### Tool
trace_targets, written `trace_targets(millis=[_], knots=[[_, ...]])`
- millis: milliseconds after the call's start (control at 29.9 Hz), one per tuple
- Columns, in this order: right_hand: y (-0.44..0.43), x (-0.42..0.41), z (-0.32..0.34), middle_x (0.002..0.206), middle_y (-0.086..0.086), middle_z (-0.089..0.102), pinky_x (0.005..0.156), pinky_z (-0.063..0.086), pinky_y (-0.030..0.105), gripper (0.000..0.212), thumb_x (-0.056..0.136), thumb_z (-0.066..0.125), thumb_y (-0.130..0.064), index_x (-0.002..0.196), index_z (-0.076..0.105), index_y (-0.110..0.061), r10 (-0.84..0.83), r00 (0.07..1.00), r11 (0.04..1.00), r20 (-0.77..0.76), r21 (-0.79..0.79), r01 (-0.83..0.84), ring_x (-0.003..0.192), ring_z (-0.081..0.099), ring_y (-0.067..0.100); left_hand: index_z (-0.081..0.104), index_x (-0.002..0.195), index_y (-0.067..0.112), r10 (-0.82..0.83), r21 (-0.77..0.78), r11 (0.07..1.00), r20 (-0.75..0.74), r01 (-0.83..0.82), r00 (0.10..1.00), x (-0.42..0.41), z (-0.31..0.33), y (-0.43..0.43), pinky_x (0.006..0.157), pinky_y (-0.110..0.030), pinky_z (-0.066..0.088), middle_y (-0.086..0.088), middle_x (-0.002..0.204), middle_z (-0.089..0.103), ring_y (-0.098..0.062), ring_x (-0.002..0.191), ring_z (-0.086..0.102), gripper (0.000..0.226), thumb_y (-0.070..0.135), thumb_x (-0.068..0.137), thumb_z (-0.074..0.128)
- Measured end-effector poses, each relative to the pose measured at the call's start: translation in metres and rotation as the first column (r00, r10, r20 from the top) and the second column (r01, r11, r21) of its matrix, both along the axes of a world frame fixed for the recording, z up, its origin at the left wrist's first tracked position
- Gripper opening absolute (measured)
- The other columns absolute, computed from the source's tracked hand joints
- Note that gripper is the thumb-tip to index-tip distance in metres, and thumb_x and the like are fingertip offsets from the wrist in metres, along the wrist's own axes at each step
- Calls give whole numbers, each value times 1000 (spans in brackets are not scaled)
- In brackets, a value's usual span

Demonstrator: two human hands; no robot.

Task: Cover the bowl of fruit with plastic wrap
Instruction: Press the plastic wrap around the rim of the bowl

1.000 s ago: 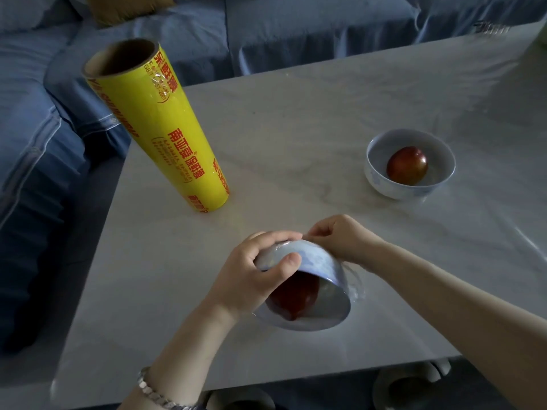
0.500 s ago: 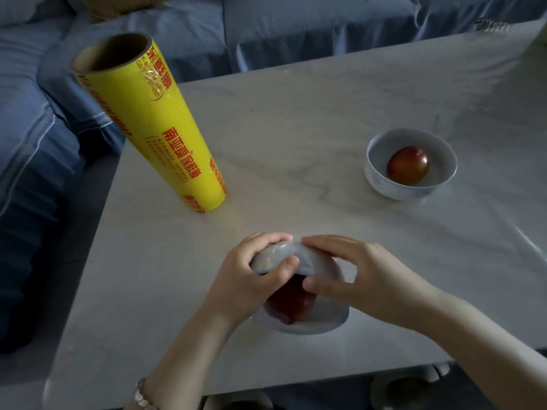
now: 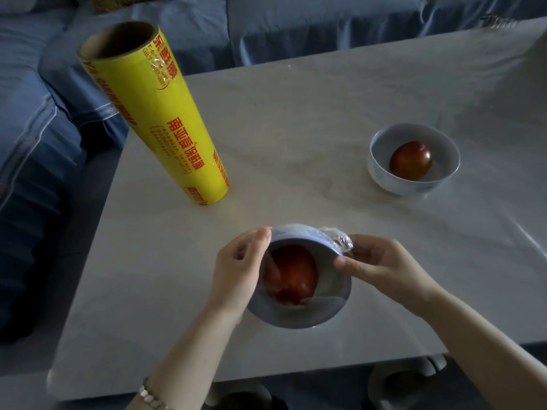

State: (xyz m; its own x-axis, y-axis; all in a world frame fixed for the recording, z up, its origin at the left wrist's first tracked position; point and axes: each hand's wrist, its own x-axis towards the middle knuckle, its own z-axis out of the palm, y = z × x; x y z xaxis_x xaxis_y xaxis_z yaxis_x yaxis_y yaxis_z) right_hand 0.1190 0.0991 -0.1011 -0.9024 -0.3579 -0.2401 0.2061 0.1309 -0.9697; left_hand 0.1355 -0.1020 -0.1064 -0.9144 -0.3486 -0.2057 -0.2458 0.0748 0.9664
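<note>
A pale blue bowl [image 3: 313, 309] with a red fruit [image 3: 293, 276] inside is tipped toward me near the table's front edge, and clear plastic wrap [image 3: 340, 238] is stretched over its mouth. My left hand [image 3: 236, 270] grips the bowl's left rim with curled fingers. My right hand [image 3: 381, 264] pinches a bunched end of the wrap against the bowl's right side. A tall yellow roll of plastic wrap [image 3: 165, 125] stands upright at the back left.
A second bowl [image 3: 381, 173] holding a red fruit [image 3: 410, 161] sits to the right on the grey marble table [image 3: 296, 128]. A blue sofa [image 3: 35, 119] runs along the left and back edges.
The bowl has been turned so that its wrapped mouth faces me more. My right hand slid from the top of the bowl to its right side, where it pinches bunched wrap.
</note>
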Motion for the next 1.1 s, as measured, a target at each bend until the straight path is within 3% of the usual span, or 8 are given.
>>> trace_targets(millis=[134,334,435,535,669,769,903,1103], knots=[[1,0,2,78,-5,75,69,54,17,29,62,71,-30,87,71,-17,-15,1000,1000,-16,3,15,75,68,6,66,81,26,-237,-94,967,23,238,971,-4,9,-5,67,-3,41,20,75,67,13,72,57,13,31,84,55],[-11,-5,14,88,-4,75,72,57,21,40,61,72,-35,98,69,-19,33,998,990,-54,139,-25,81,70,9,64,89,38,-533,-291,779,162,556,831,-26,34,-12,75,-2,40,21,92,67,15,89,58,36,60,63,52],[-17,-8,22,94,-4,72,76,57,25,50,57,71,-48,100,65,-23,85,996,972,-12,222,-80,85,69,9,64,88,34,-512,-373,760,161,533,844,-25,30,-10,72,-10,44,16,85,68,6,83,61,53,73,53,53],[-28,-12,30,79,-7,71,62,50,13,48,58,64,-58,85,68,-18,-42,999,969,-5,245,42,69,65,3,60,87,33,-512,-344,778,139,526,848,-20,29,-7,73,-23,50,13,80,67,-4,79,63,52,72,52,60],[-37,-17,31,66,-4,63,57,42,19,24,80,64,-39,68,64,-18,-101,995,919,-26,379,103,61,55,7,59,89,34,-514,-381,764,131,522,848,-14,30,-3,78,-28,52,15,84,67,-1,83,63,53,70,50,61],[-37,-17,31,60,-3,58,58,39,21,27,83,62,-33,63,62,-15,-151,988,938,-39,308,156,57,48,10,64,93,34,-502,-354,775,161,524,850,-14,31,-5,86,-30,52,18,91,69,2,90,63,56,70,49,59],[-37,-26,33,47,-3,53,57,41,24,22,84,63,-21,64,59,-14,-286,957,955,-44,73,289,49,45,10,59,83,47,-510,-392,744,190,541,839,-12,33,-1,84,-22,49,24,92,66,4,91,61,42,70,48,54],[-53,-45,16,43,-3,37,38,33,20,23,83,64,-25,64,53,-17,-269,945,935,-187,186,303,33,32,8,64,87,39,-498,-352,795,89,495,863,-10,30,-6,76,-6,43,24,90,68,10,89,62,45,62,49,58]])
